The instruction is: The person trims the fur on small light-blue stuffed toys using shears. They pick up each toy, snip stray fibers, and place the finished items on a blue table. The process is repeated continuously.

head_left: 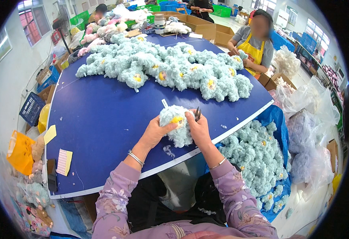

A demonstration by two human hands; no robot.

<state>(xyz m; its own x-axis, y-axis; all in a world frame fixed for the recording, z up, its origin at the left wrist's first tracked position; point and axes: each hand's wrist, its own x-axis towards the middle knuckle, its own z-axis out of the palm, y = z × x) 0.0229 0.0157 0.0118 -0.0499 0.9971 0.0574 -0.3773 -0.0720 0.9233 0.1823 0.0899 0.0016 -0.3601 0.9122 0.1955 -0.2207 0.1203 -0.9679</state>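
A fluffy pale-blue plush toy (177,137) with a yellow-haired doll face is held between my two hands, just above the near edge of the blue table. My left hand (157,131) grips its left side, the thumb pressed beside the face. On the other side, my right hand (199,130) pinches the plush with its thumb. Dark-bladed thread snips (198,113) also sit in my right hand, their points sticking up past the fingers. A white label (165,103) stands out from the top of the toy. Beneath it, tufts of loose fluff (168,150) lie on the table.
A large heap of similar plush toys (142,59) covers the far part of the blue table (98,131). More fill a blue sack (276,115) at my right. A sticker sheet (64,162) lies at left. Across the table sits a co-worker in a yellow apron (252,49).
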